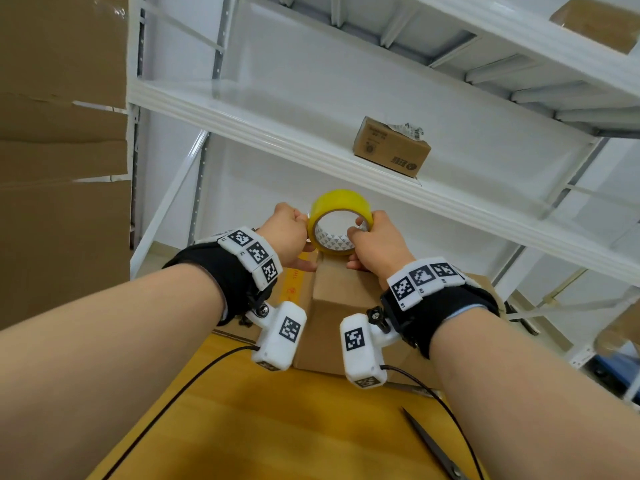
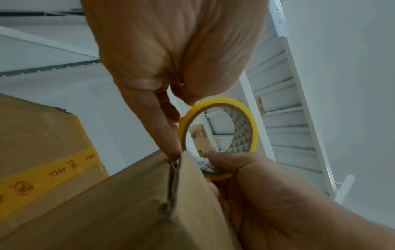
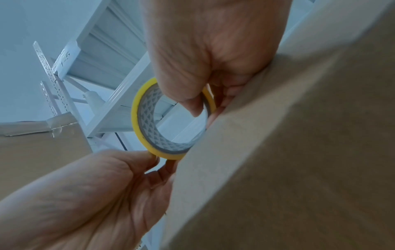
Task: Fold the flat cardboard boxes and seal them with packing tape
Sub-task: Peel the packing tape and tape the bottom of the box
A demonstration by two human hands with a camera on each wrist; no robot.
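Observation:
A yellow packing tape roll (image 1: 337, 202) (image 2: 253, 121) (image 3: 135, 121) stands on edge at the far end of a folded brown cardboard box (image 1: 332, 306) (image 2: 128, 203) (image 3: 299, 152). My right hand (image 1: 356, 233) (image 2: 222, 162) (image 3: 192, 103) grips the roll with the thumb inside its patterned core and fingers round the outside. My left hand (image 1: 303, 237) (image 2: 171, 121) (image 3: 158, 162) pinches the roll's left rim, its index finger reaching down to the box's top seam. Any loose tape end is hidden by the fingers.
A second box (image 1: 294, 282) (image 2: 42, 135) sealed with printed yellow tape sits just left of the folded one. Scissors (image 1: 433, 445) lie on the wooden table (image 1: 259, 427) at the right. White shelving (image 1: 311, 140) holds a small box (image 1: 391, 147). Large cardboard (image 1: 62, 133) stands at left.

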